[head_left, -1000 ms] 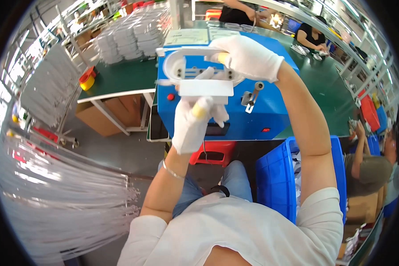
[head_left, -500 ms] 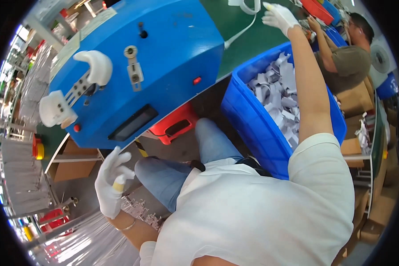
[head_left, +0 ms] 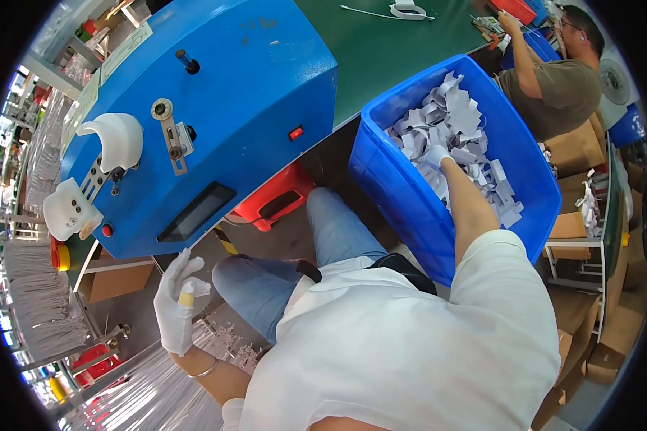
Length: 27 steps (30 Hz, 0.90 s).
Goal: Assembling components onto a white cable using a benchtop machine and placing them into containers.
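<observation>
My right hand (head_left: pixel 436 155), in a white glove, reaches down among the white paper-like scraps (head_left: pixel 464 118) in a large blue bin (head_left: pixel 402 205). Its fingers blend into the scraps, so a grip cannot be made out. My left hand (head_left: pixel 174 302), gloved too, hangs beside my knee with curled fingers apart and nothing in it; a yellow wrap shows on one finger. Nearest to it stands a blue machine (head_left: pixel 259 108) with two white curved holders (head_left: pixel 118 141) and a dark screen (head_left: pixel 197 212). On the green table (head_left: pixel 366 57) rests a white coiled cable (head_left: pixel 408 10).
A red stool (head_left: pixel 284 194) stands under the table edge. Bundles of long white cables (head_left: pixel 144 384) lie at the lower left. Another person (head_left: pixel 553 90) works at the far right, near cardboard boxes (head_left: pixel 575 154). A rack of hanging cables (head_left: pixel 39 294) is at the left.
My right hand has moved from beside the white coil on the table down into the bin. The coil now lies apart from it. My left hand has barely moved; the view has shifted slightly.
</observation>
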Each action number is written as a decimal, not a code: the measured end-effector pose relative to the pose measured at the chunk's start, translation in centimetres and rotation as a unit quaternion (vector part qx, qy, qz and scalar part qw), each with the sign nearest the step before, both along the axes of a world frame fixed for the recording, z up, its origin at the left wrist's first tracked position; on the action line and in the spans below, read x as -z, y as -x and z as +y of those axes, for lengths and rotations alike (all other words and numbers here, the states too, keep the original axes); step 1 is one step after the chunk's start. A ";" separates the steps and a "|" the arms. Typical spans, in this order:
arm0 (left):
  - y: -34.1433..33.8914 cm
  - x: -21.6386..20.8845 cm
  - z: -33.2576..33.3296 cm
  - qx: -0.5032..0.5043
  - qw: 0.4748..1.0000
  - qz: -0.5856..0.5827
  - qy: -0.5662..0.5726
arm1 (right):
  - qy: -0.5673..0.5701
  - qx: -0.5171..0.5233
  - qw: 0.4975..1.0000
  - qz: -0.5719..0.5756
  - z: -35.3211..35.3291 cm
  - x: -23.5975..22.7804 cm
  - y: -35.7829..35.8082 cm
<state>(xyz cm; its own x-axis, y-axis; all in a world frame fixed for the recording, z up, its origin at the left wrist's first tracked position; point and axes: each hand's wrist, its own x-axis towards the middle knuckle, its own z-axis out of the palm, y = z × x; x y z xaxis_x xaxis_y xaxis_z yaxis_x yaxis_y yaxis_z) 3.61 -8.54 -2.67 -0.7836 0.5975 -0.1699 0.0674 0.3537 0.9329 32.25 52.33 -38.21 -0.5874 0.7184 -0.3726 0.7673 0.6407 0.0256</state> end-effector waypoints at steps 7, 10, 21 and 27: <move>0.4 -2.5 3.7 0.051 0.996 0.016 -0.077 | -0.091 0.068 0.885 0.451 -1.6 -23.2 1.8; -0.3 -5.2 7.1 0.099 0.992 0.039 -0.071 | -0.033 -0.026 0.888 0.457 -4.9 -32.3 5.3; -2.0 -9.5 14.7 -0.012 0.867 0.452 -0.208 | 0.069 -0.506 0.655 0.557 -28.0 -51.4 18.7; 3.2 -12.8 8.0 -0.235 0.830 0.470 -0.187 | 0.116 -0.422 0.619 0.652 -31.3 -49.1 25.9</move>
<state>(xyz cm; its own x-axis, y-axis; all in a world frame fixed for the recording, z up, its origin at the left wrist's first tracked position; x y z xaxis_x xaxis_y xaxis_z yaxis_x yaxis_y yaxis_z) 0.38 -0.55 10.09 -0.6259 0.0608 0.7775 0.7646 0.2441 0.5965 6.32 21.06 10.88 -0.6272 -0.0342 0.7781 -0.5725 0.6976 -0.4308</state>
